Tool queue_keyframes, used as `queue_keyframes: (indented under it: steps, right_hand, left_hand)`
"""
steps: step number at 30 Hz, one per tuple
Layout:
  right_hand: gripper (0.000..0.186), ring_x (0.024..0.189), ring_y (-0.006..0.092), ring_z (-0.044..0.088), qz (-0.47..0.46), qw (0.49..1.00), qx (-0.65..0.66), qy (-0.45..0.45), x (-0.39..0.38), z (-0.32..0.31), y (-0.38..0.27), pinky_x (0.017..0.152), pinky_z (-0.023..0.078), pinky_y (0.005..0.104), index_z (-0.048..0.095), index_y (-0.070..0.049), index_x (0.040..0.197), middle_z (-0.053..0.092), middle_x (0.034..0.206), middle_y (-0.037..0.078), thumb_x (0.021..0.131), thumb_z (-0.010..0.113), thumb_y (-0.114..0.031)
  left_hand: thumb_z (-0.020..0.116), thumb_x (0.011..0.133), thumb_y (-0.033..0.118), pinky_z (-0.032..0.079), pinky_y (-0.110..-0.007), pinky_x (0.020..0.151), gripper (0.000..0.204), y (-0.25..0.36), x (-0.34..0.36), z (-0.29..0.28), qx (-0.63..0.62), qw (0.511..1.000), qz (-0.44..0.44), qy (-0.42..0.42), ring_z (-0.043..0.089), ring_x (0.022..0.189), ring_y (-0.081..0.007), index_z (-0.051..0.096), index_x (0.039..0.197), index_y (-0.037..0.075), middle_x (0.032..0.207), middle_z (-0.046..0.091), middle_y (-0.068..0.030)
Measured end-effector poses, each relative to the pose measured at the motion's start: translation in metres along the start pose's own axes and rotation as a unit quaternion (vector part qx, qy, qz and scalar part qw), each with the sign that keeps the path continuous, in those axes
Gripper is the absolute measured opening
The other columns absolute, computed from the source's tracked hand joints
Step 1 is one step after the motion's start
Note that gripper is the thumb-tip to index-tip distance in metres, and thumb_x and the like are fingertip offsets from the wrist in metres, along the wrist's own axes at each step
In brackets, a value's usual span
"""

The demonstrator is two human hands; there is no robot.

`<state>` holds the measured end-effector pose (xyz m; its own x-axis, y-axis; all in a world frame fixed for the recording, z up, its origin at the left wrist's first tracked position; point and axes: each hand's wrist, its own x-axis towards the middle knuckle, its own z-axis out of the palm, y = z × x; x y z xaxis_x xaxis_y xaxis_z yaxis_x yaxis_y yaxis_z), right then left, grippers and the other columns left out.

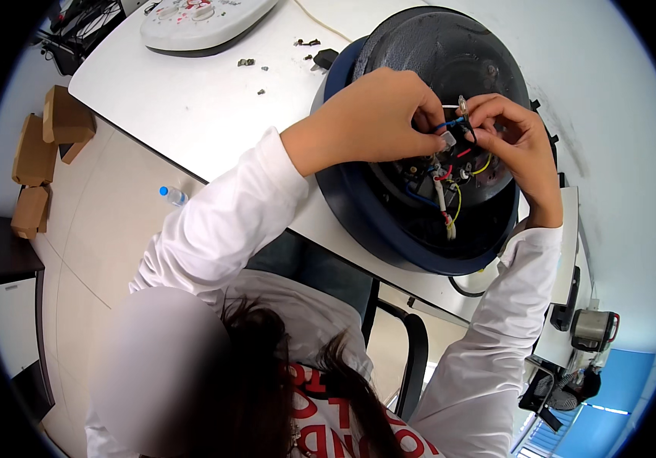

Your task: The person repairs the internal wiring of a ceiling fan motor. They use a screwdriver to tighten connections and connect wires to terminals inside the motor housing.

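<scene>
A round dark blue appliance housing [336,202] stands on the table, with a dark metal bowl [435,46] turned over in it. Its wiring lies exposed: red, yellow and blue leads, plus a white-sleeved bundle [442,200]. Over this wiring my left hand [381,114] pinches a blue wire [450,123] near a small pale connector [448,140]. Facing it from the right, my right hand [515,137] is closed on a thin dark wire [471,131], beside a small glassy part [462,104]. Fingers partly cover what they grip.
Screws [245,62] and small dark parts [307,43] lie scattered on the white table [183,114]. A white rounded cover [206,27] rests at the far left. Cardboard boxes [34,156] and a bottle [173,196] are on the floor. A chair arm [413,359] is below the table edge.
</scene>
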<state>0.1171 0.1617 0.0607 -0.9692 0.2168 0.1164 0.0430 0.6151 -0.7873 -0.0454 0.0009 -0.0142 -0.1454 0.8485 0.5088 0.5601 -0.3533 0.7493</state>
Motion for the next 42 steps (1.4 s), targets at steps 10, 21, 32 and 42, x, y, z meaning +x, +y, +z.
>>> queue_keyframes:
  steps: [10, 21, 32, 42]
  right_hand:
    - [0.014, 0.074, 0.0061, 0.048, -0.042, 0.999, -0.014, -0.031, -0.004, -0.003, 0.006, 0.070, 0.040, 0.0201, 0.069, -0.002, 0.089, 0.064, 0.102, 0.005, 0.078, 0.071, 0.007]
    - [0.008, 0.073, 0.0022, 0.054, 0.003, 0.999, -0.027, -0.020, -0.011, -0.003, 0.004, 0.055, 0.037, 0.0167, 0.066, -0.002, 0.084, 0.065, 0.107, 0.004, 0.079, 0.071, 0.003]
    - [0.008, 0.075, 0.0029, 0.054, -0.016, 0.998, -0.063, -0.028, -0.010, -0.001, 0.004, 0.056, 0.038, 0.0168, 0.066, -0.003, 0.083, 0.064, 0.104, 0.002, 0.080, 0.072, 0.001]
    - [0.016, 0.074, 0.0034, 0.055, 0.035, 0.995, -0.097, 0.010, -0.009, 0.004, -0.001, 0.068, 0.044, 0.0175, 0.066, 0.000, 0.095, 0.064, 0.082, 0.000, 0.080, 0.071, 0.003]
  left_hand:
    - [0.075, 0.082, 0.023, 0.043, -0.026, 0.057, 0.027, 0.003, 0.002, -0.001, -0.016, 0.999, -0.030, -0.041, 0.057, 0.061, -0.0123, 0.071, 0.104, 0.006, 0.077, 0.070, -0.0052]
    - [0.075, 0.082, 0.024, 0.044, -0.026, 0.059, 0.029, -0.002, 0.004, 0.003, -0.007, 0.999, -0.025, -0.031, 0.058, 0.065, -0.0127, 0.072, 0.106, 0.006, 0.076, 0.068, -0.0056]
    - [0.075, 0.083, 0.024, 0.044, -0.025, 0.062, 0.029, -0.005, 0.006, 0.003, -0.021, 0.998, -0.023, -0.045, 0.058, 0.067, -0.0115, 0.073, 0.104, 0.004, 0.075, 0.067, -0.0042]
    - [0.075, 0.083, 0.025, 0.045, -0.024, 0.062, 0.028, -0.001, 0.005, 0.000, -0.027, 0.998, -0.032, -0.049, 0.058, 0.065, -0.0109, 0.071, 0.098, 0.003, 0.075, 0.069, -0.0052]
